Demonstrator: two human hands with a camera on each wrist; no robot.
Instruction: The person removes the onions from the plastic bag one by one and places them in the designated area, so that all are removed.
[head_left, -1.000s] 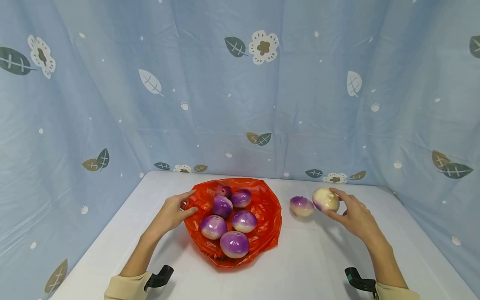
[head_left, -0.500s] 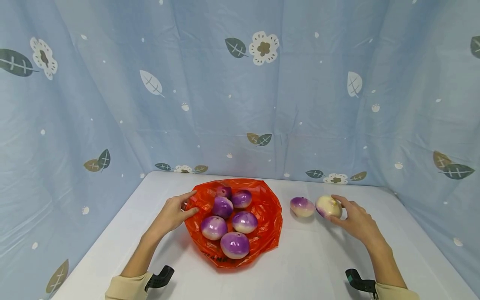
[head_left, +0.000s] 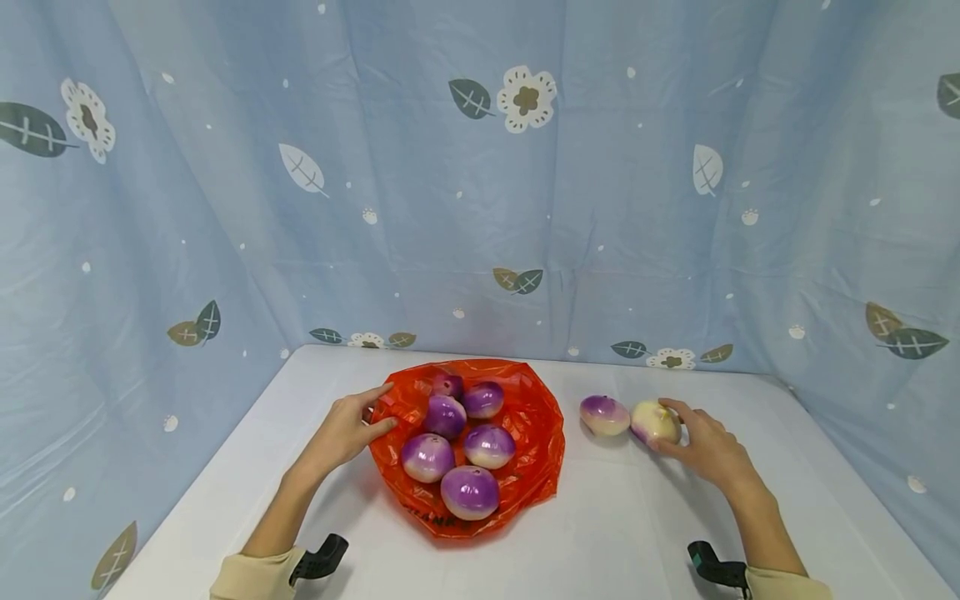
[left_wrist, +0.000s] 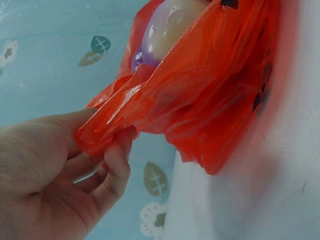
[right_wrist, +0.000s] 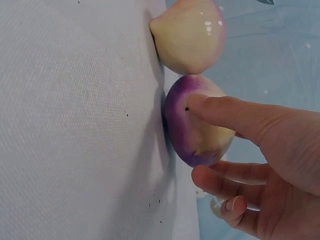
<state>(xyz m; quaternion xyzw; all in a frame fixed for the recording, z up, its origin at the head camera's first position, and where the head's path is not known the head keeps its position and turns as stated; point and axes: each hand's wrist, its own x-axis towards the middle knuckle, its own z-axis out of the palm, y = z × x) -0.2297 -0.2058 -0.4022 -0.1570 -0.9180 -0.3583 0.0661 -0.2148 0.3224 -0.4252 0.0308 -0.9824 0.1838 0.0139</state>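
My left hand (head_left: 341, 429) pinches the left rim of a red plastic bag (head_left: 536, 421), as the left wrist view shows, with thumb and fingers gathering the film (left_wrist: 120, 117). Several purple-and-white turnips (head_left: 470, 492) lie inside the spread bag. On the right, my right hand (head_left: 708, 447) holds another turnip (head_left: 649, 417) between thumb and fingers, its pale pointed end facing up. In the right wrist view this turnip (right_wrist: 182, 120) sits on or just at the table surface, close against a second loose turnip (right_wrist: 190, 37), with the thumb pressed on its side.
The white table (head_left: 600, 533) extends in front of the bag and the loose turnips. A blue curtain (head_left: 420, 208) with leaves and flowers rises behind the table and along both sides. Black wrist mounts (head_left: 321, 557) hang below each forearm.
My right hand has lowered its turnip toward the table, a little nearer me, beside the other loose turnip. The left hand and the bag stay where they were.
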